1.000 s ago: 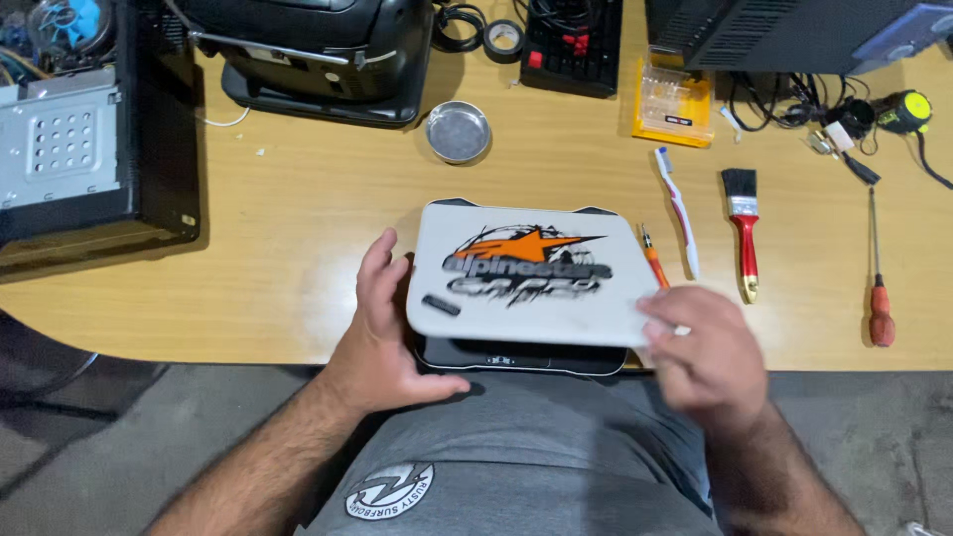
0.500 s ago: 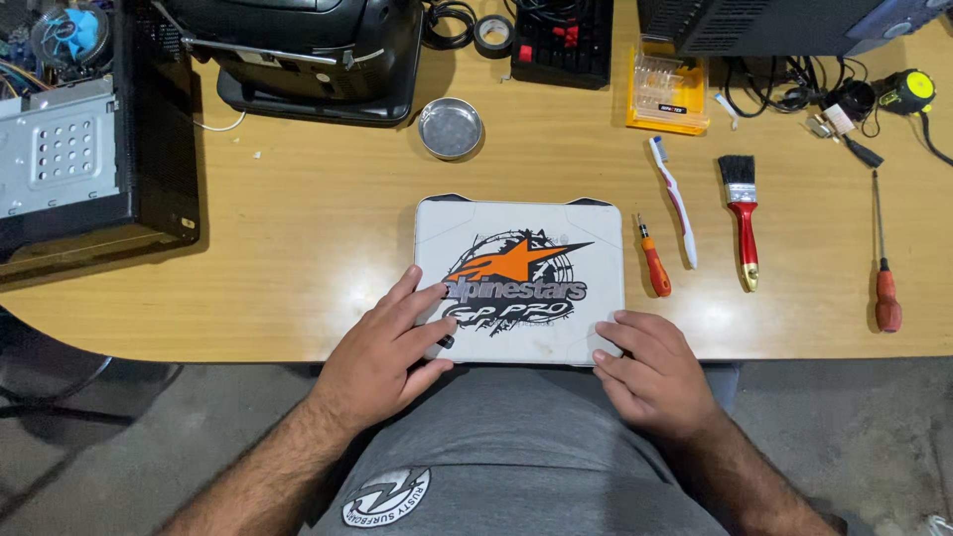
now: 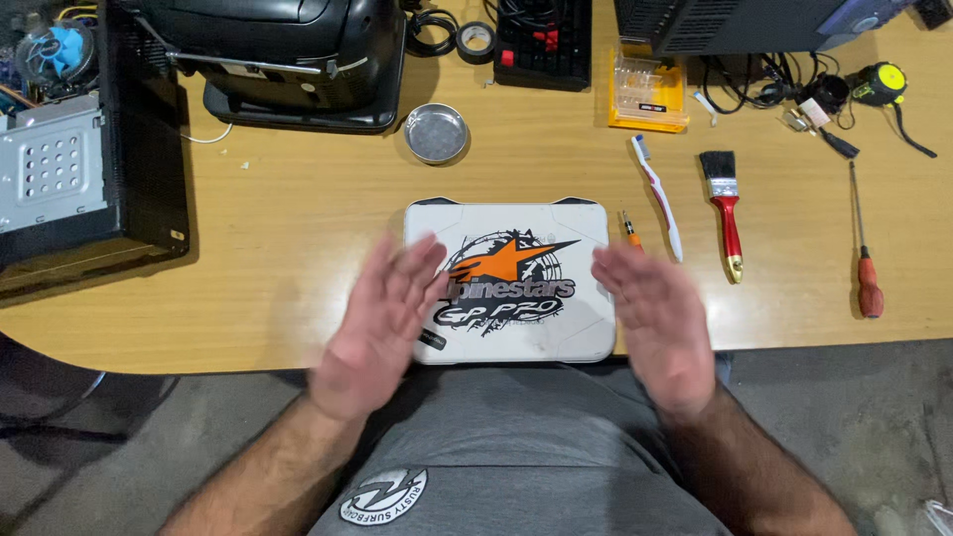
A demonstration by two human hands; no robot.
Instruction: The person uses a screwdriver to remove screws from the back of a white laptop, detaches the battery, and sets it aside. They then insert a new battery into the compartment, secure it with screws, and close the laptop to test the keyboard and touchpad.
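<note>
Hovering above the near edge of the table (image 3: 278,258), your two hands are spread flat with nothing in them: your left hand (image 3: 382,323) has its fingers (image 3: 422,263) apart and blurred, overlapping the left edge of the white laptop (image 3: 511,283), though you cannot tell whether it touches; your right hand (image 3: 655,323) has its fingers close together, open and straight, just beside the laptop's right edge. That laptop lies closed and flat at the near edge of the table in front of your grey shirt, a smooth rounded-corner slab with a large orange and black sticker on the lid and dark corners at the back. The table is pale wood-grain laminate with a curved front. Right of the laptop lie a small orange-handled screwdriver (image 3: 628,228), a white and red toothbrush (image 3: 657,199), a red-handled paintbrush (image 3: 725,203) with black bristles, and, well apart, a long red-handled screwdriver (image 3: 866,248). Behind the laptop sits a round shallow metal dish (image 3: 435,132). At far left stands an open computer case (image 3: 69,169), grey perforated metal in a black frame.
</note>
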